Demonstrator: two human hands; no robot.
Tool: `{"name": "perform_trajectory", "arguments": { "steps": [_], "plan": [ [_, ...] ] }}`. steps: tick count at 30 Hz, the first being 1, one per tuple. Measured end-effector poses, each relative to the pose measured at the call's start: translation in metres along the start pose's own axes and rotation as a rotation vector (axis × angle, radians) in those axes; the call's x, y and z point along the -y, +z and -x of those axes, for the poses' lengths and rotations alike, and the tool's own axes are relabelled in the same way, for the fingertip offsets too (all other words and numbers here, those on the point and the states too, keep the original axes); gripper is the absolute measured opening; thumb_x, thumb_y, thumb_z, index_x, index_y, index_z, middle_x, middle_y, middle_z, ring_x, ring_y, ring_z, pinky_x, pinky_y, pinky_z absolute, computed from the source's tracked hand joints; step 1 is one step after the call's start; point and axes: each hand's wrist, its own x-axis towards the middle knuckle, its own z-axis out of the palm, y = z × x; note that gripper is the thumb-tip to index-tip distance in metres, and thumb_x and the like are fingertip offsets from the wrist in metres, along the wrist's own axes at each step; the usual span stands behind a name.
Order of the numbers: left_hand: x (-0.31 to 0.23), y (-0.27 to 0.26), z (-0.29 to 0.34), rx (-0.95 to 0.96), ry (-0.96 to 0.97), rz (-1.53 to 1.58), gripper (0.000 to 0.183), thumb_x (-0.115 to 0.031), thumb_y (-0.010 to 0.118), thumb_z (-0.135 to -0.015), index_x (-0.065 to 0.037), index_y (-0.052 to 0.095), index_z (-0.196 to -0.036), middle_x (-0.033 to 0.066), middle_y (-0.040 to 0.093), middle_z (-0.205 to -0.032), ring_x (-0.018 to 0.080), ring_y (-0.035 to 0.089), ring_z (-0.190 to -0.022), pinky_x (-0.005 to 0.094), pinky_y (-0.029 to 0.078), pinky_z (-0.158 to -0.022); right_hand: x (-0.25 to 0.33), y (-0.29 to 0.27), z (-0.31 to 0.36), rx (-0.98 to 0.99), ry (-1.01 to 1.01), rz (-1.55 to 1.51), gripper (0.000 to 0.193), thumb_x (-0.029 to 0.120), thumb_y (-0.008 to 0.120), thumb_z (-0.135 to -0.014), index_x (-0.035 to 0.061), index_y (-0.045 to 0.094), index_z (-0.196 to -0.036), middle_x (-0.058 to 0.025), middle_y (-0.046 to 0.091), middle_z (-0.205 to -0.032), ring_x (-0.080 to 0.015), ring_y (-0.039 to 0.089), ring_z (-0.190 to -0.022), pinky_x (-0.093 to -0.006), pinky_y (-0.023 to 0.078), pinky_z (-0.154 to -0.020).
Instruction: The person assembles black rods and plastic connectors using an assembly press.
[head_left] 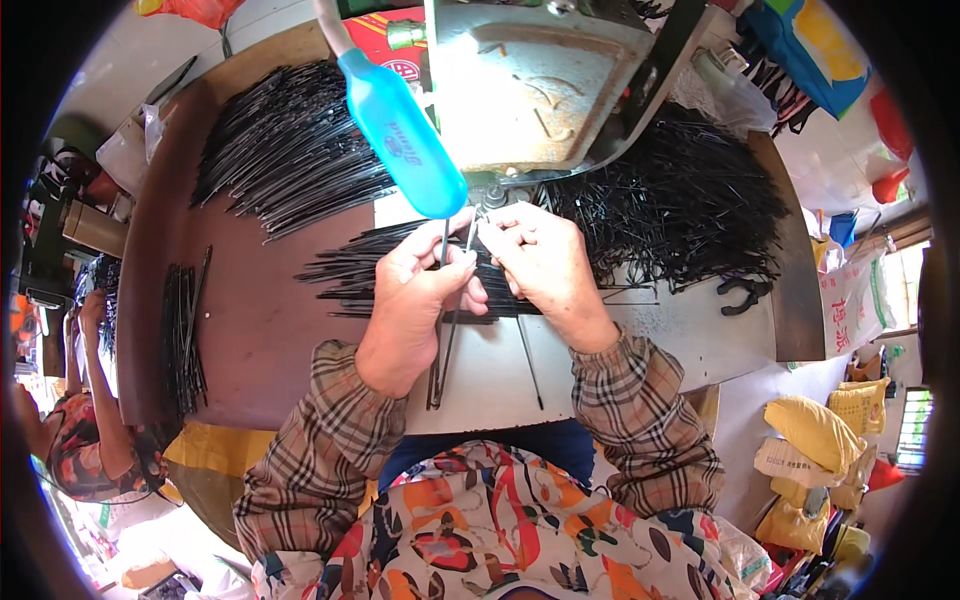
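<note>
Gleaming thin black rods (447, 350) between pinched left fingers (455, 275), right fingers (510, 240) bunched, hold unclear

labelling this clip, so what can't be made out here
In the head view:
What, if anything, the right hand pinches: covered by its fingers.
Middle of the thin black rods in the left hand: behind that hand.
Top of the metal machine: cut off by the upper edge.
What the co-worker's hand touches: too small.

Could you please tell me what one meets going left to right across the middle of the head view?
Co-worker's hand, small bundle of black rods, left hand, right hand, black pliers-like tool, white sack.
</note>
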Motion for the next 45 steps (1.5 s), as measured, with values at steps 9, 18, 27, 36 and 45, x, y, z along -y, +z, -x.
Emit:
{"name": "perform_trajectory", "arguments": {
  "steps": [9,18,27,36,45],
  "plan": [
    [0.003,-0.001,-0.005,0.022,0.005,0.006,0.049,-0.001,0.055,-0.087,0.004,0.043,-0.134,0.0004,0.051,-0.082,0.0079,0.053,-0.065,0.0212,0.046,-0.056,-0.002,0.005,0.0,-0.05,0.032,-0.038,0.013,0.01,0.064,-0.091,-0.0018,0.065,-0.095,-0.003,0.065,-0.07,-0.0031,0.053,-0.054,-0.0203,0.042,-0.047],
    [0.009,-0.002,-0.006,0.017,-0.032,0.033,0.055,0.001,0.055,-0.085,0.005,0.04,-0.139,0.0003,0.049,-0.083,0.0086,0.051,-0.066,0.0214,0.043,-0.054,-0.01,0.004,0.001,-0.015,0.022,-0.097,0.012,0.011,0.064,-0.091,-0.0013,0.063,-0.09,-0.0009,0.06,-0.065,-0.0033,0.051,-0.049,-0.02,0.039,-0.042],
    [0.006,0.005,-0.006,0.009,-0.019,-0.041,0.052,0.001,0.052,-0.087,0.005,0.043,-0.138,-0.0004,0.049,-0.082,0.0076,0.048,-0.065,0.0203,0.04,-0.054,-0.009,0.001,0.001,0.017,0.039,-0.164,0.013,0.011,0.061,-0.093,-0.0012,0.062,-0.088,-0.0001,0.058,-0.066,-0.0034,0.05,-0.05,-0.0198,0.039,-0.043],
    [0.004,0.017,-0.015,-0.047,0.046,0.006,0.013,0.004,0.054,-0.084,0.002,0.058,-0.095,0.0016,0.051,-0.073,0.0091,0.051,-0.057,0.0225,0.04,-0.047,-0.006,-0.004,-0.009,0.024,0.061,-0.225,0.014,0.012,0.06,-0.094,-0.0011,0.062,-0.09,0.0004,0.056,-0.067,-0.0034,0.048,-0.052,-0.0191,0.039,-0.046],
    [0.008,0.019,-0.025,-0.047,0.109,0.061,0.007,0.003,0.058,-0.086,0.003,0.057,-0.094,0.0034,0.054,-0.069,0.0093,0.052,-0.054,0.0223,0.039,-0.044,-0.008,-0.001,-0.016,-0.013,0.016,-0.285,0.017,0.013,0.061,-0.094,-0.0029,0.062,-0.09,0.0,0.057,-0.069,-0.0036,0.048,-0.052,-0.0194,0.038,-0.046]
  ]
}}
